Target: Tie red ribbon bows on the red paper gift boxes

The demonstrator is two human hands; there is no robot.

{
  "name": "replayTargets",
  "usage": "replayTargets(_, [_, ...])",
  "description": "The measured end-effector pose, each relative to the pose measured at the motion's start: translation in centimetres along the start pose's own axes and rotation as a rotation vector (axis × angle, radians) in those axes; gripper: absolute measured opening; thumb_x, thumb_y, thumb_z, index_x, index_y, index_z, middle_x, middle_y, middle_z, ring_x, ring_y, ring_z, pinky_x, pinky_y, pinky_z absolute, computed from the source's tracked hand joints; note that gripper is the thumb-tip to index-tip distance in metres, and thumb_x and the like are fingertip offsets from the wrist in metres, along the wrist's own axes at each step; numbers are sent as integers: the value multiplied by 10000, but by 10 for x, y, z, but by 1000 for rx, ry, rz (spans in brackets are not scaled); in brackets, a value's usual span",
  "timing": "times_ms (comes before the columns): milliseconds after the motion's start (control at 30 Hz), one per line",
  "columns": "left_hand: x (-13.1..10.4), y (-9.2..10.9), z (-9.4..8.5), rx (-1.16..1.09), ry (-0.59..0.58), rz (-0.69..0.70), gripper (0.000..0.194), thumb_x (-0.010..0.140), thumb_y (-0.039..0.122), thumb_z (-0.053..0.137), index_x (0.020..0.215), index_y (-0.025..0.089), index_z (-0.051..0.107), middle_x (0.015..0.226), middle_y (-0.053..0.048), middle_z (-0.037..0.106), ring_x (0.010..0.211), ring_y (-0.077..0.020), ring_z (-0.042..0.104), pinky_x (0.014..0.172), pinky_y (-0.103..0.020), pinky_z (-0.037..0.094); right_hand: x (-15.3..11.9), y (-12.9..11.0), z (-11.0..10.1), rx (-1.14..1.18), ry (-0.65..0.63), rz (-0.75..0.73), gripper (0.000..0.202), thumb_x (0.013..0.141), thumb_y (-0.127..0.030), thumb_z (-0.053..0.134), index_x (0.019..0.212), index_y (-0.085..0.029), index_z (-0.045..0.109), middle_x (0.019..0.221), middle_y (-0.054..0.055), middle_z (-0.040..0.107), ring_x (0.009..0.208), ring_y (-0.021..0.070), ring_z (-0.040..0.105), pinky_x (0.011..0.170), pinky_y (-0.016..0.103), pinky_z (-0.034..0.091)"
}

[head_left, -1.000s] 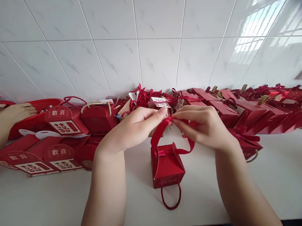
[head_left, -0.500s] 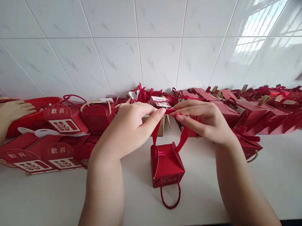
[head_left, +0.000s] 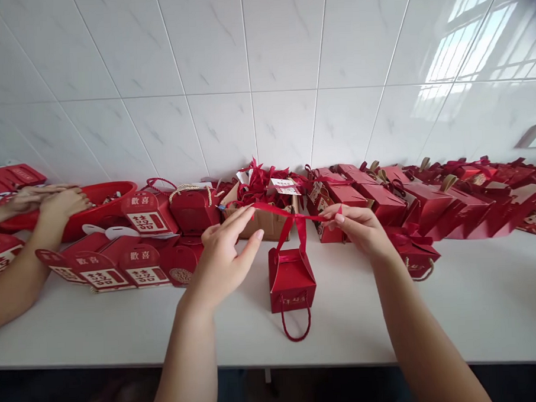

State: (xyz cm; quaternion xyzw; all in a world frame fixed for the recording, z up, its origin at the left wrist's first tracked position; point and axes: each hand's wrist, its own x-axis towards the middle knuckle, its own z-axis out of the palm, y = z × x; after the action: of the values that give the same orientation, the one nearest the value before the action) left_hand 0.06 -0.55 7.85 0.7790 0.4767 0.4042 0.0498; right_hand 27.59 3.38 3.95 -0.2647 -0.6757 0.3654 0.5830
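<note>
A small red gift box [head_left: 293,280] stands on the white table, its dark red rope handle drooping toward me. Red ribbon [head_left: 295,217] rises from its top in two strands that cross in a knot above the box. To the left of the knot, my left hand [head_left: 226,250] has one ribbon end at its fingertips, apparently between the fingers, with the thumb apart. On the other side, my right hand [head_left: 355,224] pinches the opposite end between thumb and fingers. The ribbon is stretched between both hands.
Behind is a cardboard box [head_left: 264,222] of red ribbons. Red gift boxes [head_left: 146,267] stand on the left, and rows of more boxes [head_left: 432,203] on the right. Another person's hands [head_left: 61,201] are over a red basin [head_left: 112,199]. A tiled wall [head_left: 286,123] backs the table [head_left: 345,334].
My hands have moved apart, pulling the ribbon ends outward, and a knot now shows above the box. My left thumb has come off the ribbon. The view has shifted.
</note>
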Motion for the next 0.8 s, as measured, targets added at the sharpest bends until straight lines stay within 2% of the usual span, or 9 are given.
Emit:
replayTargets(100, [-17,-12,10,-159,88,-82,509,875,417,534,1357,265,478,1450,-62,449,1348,-254,400,1109,-412,348,-16,14,-4,74,42,143,141,821,-348,663,855,-250,758,907,56,688,752,161,617,689,308,520])
replayTargets(200, [-34,-26,23,-357,175,-242,557,846,410,589,1371,278,457,1445,-71,455,1348,-283,397,1108,-438,355,-32,17,-10,78,55,187,140,810,-346,675,847,-239,758,851,56,682,727,153,592,687,296,503])
replayTargets(300, [-45,-35,37,-711,243,-370,573,832,369,617,1376,317,444,1444,-81,455,1317,-317,432,1065,-479,404,-47,18,-16,78,80,210,139,800,-344,685,839,-232,756,790,54,672,719,158,574,684,296,487])
replayTargets(367, [-47,-38,44,-999,324,-433,463,816,304,622,1272,341,552,1430,-49,474,1286,-315,473,1044,-478,432,-57,20,-19,95,104,257,144,800,-355,685,837,-231,748,780,50,665,723,160,568,684,292,476])
replayTargets(467, [-45,-40,50,-1482,513,-571,241,818,167,551,986,266,693,1187,-33,659,1161,-233,592,1049,-460,435,-71,27,-24,110,133,349,170,825,-381,658,825,-229,733,786,44,662,728,152,555,688,277,452])
replayTargets(567, [-41,-41,50,-1829,658,-756,275,888,85,417,840,169,674,884,-38,728,919,-139,681,1043,-450,441,-84,34,-26,103,124,408,200,850,-402,628,829,-226,719,778,38,657,744,149,546,703,269,427])
replayTargets(667, [-39,-44,52,-1916,682,-903,310,935,62,352,868,123,648,827,-59,729,798,-113,693,932,-374,532,-93,38,-26,99,124,451,203,854,-410,624,831,-226,707,805,34,655,761,149,544,710,270,410])
replayTargets(800, [-39,-50,59,-1898,678,-1024,259,923,25,369,952,84,620,833,-90,725,796,-133,705,761,-272,594,-101,41,-25,105,163,498,213,836,-421,644,799,-218,695,801,35,658,747,148,541,698,275,400])
